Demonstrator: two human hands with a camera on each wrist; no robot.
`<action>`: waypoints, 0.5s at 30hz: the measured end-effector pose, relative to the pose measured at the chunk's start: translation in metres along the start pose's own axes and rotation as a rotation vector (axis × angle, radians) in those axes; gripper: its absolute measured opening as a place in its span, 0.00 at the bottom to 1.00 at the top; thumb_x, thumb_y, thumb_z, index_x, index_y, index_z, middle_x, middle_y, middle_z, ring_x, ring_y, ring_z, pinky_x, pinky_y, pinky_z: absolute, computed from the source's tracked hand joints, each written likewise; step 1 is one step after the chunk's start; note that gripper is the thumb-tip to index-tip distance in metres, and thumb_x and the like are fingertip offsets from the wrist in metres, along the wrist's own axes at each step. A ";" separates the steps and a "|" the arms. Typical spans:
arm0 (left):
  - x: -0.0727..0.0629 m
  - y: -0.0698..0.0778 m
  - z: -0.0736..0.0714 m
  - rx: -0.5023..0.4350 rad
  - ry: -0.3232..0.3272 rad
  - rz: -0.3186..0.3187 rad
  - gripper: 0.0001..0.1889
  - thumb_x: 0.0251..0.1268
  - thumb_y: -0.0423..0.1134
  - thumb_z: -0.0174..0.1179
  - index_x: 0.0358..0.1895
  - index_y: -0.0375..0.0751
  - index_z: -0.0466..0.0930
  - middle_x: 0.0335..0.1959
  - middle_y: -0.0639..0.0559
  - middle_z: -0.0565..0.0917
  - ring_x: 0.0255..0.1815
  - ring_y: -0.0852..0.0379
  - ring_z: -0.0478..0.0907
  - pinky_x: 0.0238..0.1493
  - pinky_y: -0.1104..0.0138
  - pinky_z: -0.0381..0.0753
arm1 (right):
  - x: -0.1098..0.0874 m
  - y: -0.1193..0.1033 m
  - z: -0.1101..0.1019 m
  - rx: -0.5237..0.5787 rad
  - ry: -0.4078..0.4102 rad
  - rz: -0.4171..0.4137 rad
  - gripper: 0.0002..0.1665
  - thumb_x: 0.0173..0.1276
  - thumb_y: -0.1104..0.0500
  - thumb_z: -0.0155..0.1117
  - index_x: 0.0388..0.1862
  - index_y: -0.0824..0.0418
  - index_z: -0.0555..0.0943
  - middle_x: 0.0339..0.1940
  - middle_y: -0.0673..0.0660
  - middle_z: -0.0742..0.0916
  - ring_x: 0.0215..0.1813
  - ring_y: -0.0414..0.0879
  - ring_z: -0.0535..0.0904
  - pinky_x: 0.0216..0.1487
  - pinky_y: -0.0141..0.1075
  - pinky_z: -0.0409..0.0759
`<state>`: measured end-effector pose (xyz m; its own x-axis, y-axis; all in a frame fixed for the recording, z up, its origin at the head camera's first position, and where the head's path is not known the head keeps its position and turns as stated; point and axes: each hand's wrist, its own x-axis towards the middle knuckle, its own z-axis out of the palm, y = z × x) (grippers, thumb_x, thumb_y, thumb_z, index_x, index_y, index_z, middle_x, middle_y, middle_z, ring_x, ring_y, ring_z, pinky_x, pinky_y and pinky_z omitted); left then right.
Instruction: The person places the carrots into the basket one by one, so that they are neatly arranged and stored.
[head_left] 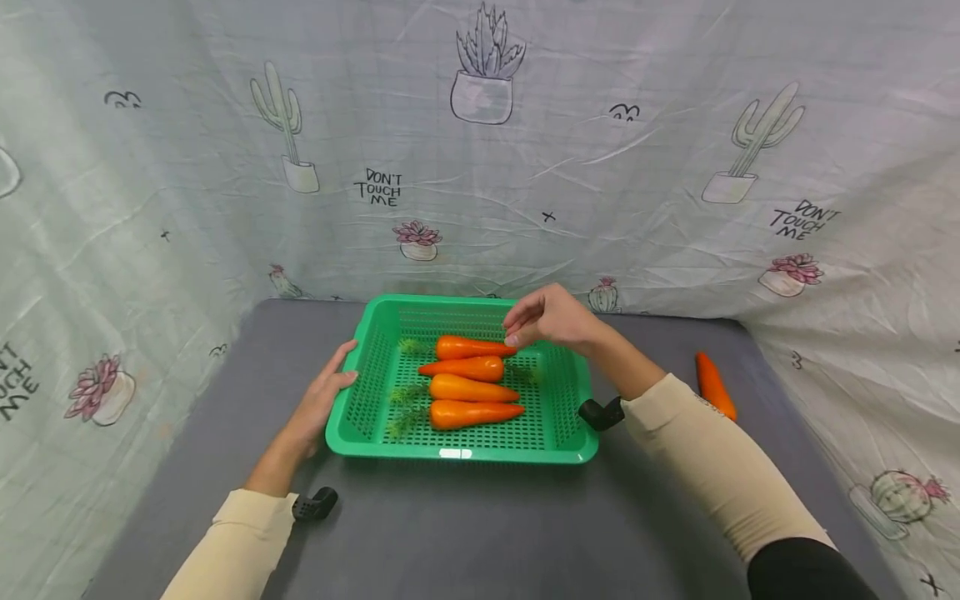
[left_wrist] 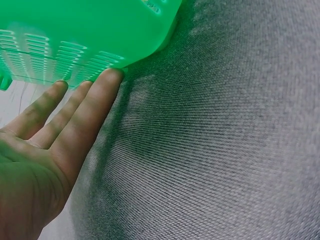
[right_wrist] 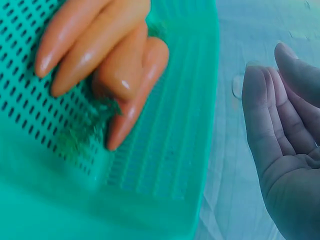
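A green perforated basket (head_left: 461, 454) holds several orange carrots with green tops, lying side by side; one carrot (head_left: 468, 390) is near the middle. My left hand (head_left: 318, 408) is at the basket's left side. In the left wrist view its straight fingers (left_wrist: 85, 120) touch the basket's outer wall (left_wrist: 85, 30). Over the back right of the basket hovers my right hand (head_left: 551, 321), above the tip of the rearmost carrot (head_left: 468, 347). The right wrist view shows that hand's fingers (right_wrist: 257, 110) loosely bent, with a gap to the thumb and nothing held.
Another carrot (head_left: 715, 385) lies on the grey tabletop (head_left: 480, 533) to the right, beyond my right forearm. A pale cloth (head_left: 480, 208) printed with cactus drawings hangs behind and at both sides of the table.
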<state>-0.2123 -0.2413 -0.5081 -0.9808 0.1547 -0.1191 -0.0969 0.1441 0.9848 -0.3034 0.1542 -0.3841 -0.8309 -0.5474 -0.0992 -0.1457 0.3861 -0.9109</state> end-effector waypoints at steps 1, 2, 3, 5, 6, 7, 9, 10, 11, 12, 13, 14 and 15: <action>0.000 0.000 0.000 0.003 0.001 -0.001 0.32 0.86 0.51 0.40 0.86 0.64 0.42 0.77 0.33 0.60 0.52 0.59 0.81 0.48 0.60 0.85 | -0.002 0.001 -0.004 -0.003 0.014 -0.002 0.17 0.60 0.68 0.79 0.49 0.70 0.88 0.36 0.54 0.93 0.40 0.46 0.89 0.52 0.45 0.87; -0.001 0.000 0.000 0.004 0.002 -0.003 0.32 0.86 0.51 0.40 0.86 0.65 0.42 0.77 0.33 0.61 0.51 0.59 0.81 0.47 0.60 0.85 | -0.003 0.002 -0.007 -0.004 0.029 0.004 0.18 0.60 0.67 0.79 0.50 0.70 0.88 0.37 0.54 0.93 0.40 0.45 0.89 0.53 0.47 0.87; -0.001 0.000 0.000 0.003 -0.003 -0.003 0.32 0.86 0.51 0.40 0.86 0.64 0.42 0.77 0.33 0.61 0.52 0.59 0.81 0.48 0.60 0.85 | -0.006 0.004 -0.012 -0.007 0.046 0.011 0.19 0.61 0.67 0.79 0.50 0.70 0.88 0.37 0.54 0.93 0.40 0.45 0.89 0.54 0.48 0.87; -0.001 0.000 0.000 -0.002 -0.017 0.003 0.32 0.86 0.51 0.39 0.86 0.63 0.41 0.77 0.32 0.60 0.52 0.59 0.82 0.48 0.60 0.85 | -0.011 0.007 -0.021 -0.012 0.082 0.026 0.20 0.61 0.66 0.78 0.52 0.70 0.87 0.39 0.55 0.93 0.41 0.45 0.89 0.55 0.48 0.87; -0.001 0.001 0.000 -0.008 -0.021 0.004 0.32 0.86 0.51 0.40 0.86 0.64 0.41 0.77 0.32 0.61 0.52 0.59 0.82 0.48 0.60 0.86 | -0.013 0.009 -0.026 -0.016 0.102 0.033 0.21 0.62 0.66 0.78 0.53 0.71 0.86 0.40 0.54 0.93 0.41 0.44 0.89 0.56 0.47 0.86; 0.000 0.001 0.000 -0.012 -0.024 0.008 0.32 0.86 0.52 0.40 0.86 0.63 0.41 0.76 0.32 0.61 0.53 0.59 0.82 0.49 0.60 0.86 | -0.016 0.011 -0.030 -0.017 0.121 0.038 0.22 0.62 0.66 0.78 0.54 0.71 0.86 0.40 0.54 0.93 0.41 0.44 0.89 0.55 0.46 0.86; 0.001 0.000 0.000 -0.016 -0.023 0.011 0.32 0.86 0.52 0.40 0.86 0.64 0.42 0.76 0.32 0.62 0.52 0.59 0.82 0.49 0.59 0.86 | -0.021 0.014 -0.039 -0.019 0.149 0.038 0.23 0.63 0.65 0.77 0.56 0.73 0.85 0.40 0.52 0.93 0.42 0.43 0.89 0.54 0.42 0.86; 0.001 0.000 0.000 -0.016 -0.023 0.011 0.32 0.86 0.52 0.40 0.86 0.64 0.42 0.76 0.32 0.62 0.52 0.59 0.82 0.48 0.59 0.86 | -0.023 0.015 -0.043 -0.012 0.160 0.035 0.24 0.63 0.66 0.77 0.57 0.74 0.84 0.39 0.51 0.92 0.42 0.42 0.89 0.54 0.42 0.86; 0.001 0.000 -0.001 -0.015 -0.020 0.009 0.32 0.86 0.53 0.40 0.86 0.65 0.42 0.76 0.32 0.62 0.52 0.59 0.82 0.48 0.59 0.86 | -0.025 0.016 -0.046 -0.007 0.169 0.025 0.25 0.63 0.66 0.76 0.57 0.75 0.83 0.38 0.50 0.92 0.42 0.42 0.89 0.53 0.40 0.86; 0.001 0.000 -0.001 -0.013 -0.017 0.006 0.32 0.86 0.53 0.40 0.86 0.65 0.42 0.76 0.32 0.62 0.52 0.60 0.82 0.48 0.59 0.86 | -0.026 0.017 -0.049 0.000 0.177 0.016 0.25 0.63 0.66 0.76 0.57 0.76 0.83 0.37 0.48 0.92 0.42 0.42 0.89 0.52 0.39 0.86; 0.001 0.000 -0.002 -0.013 -0.013 0.003 0.32 0.86 0.53 0.41 0.86 0.65 0.42 0.76 0.32 0.62 0.51 0.60 0.83 0.48 0.59 0.86 | -0.028 0.018 -0.051 0.012 0.183 0.004 0.25 0.63 0.67 0.76 0.57 0.77 0.83 0.36 0.47 0.92 0.41 0.41 0.89 0.52 0.39 0.87; 0.001 -0.001 -0.002 -0.014 -0.012 0.000 0.32 0.86 0.54 0.41 0.86 0.65 0.42 0.75 0.31 0.62 0.51 0.60 0.83 0.48 0.59 0.86 | -0.030 0.019 -0.054 0.020 0.191 -0.009 0.25 0.64 0.67 0.76 0.57 0.78 0.82 0.35 0.46 0.92 0.41 0.41 0.89 0.51 0.38 0.87; 0.001 -0.001 -0.002 -0.015 -0.011 -0.001 0.32 0.86 0.54 0.41 0.86 0.65 0.42 0.75 0.31 0.62 0.51 0.60 0.83 0.48 0.59 0.86 | -0.032 0.020 -0.056 0.027 0.204 -0.018 0.23 0.63 0.68 0.76 0.56 0.77 0.83 0.35 0.45 0.91 0.40 0.40 0.89 0.50 0.38 0.87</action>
<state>-0.2138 -0.2436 -0.5088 -0.9786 0.1657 -0.1218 -0.1008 0.1297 0.9864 -0.3099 0.2214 -0.3768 -0.9205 -0.3907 -0.0023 -0.1490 0.3565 -0.9224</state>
